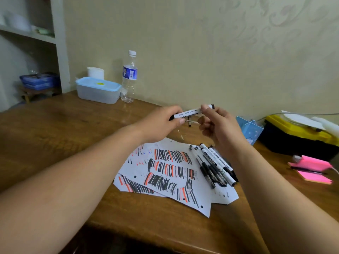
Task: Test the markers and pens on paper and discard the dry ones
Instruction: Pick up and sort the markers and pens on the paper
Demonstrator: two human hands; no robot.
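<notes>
I judge testing well along: paper (165,173) stroke-covered, left hand (161,125) and right hand (220,131) gripping one marker (189,113), pens (213,166) toward the table's (55,125) right edge untested, I'd guess.

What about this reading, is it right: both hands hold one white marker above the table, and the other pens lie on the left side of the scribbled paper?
Not quite: the head view shows the pens on the right side of the paper. The rest holds: the left hand and right hand hold one white marker above the table.

Pens (212,167) lie on the paper (165,171), at its right; bottle (129,77) stands just right of box (98,90).
</notes>
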